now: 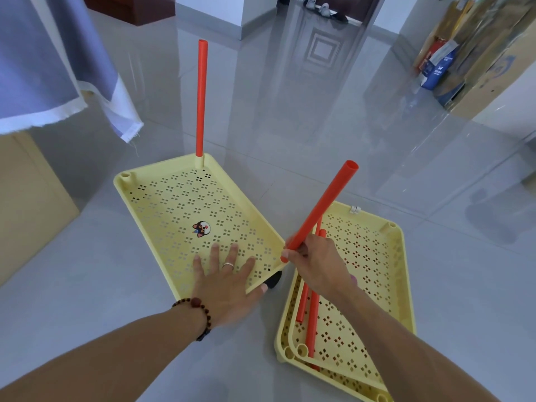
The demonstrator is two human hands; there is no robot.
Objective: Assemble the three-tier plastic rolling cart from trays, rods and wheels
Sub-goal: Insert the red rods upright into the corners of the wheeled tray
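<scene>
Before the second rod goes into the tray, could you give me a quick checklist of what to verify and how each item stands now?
1. Left hand steadies the tray: ok, pressed flat on it.
2. Right hand holds the loose rod: ok.
3. First rod seated upright in its far corner: ok.
4. Rod end lined up with the near right corner socket: not ok, rod slanted.
5. Socket clear: cannot tell, hidden by the hand.
6. Spare rods within reach in the stacked trays: ok.
</scene>
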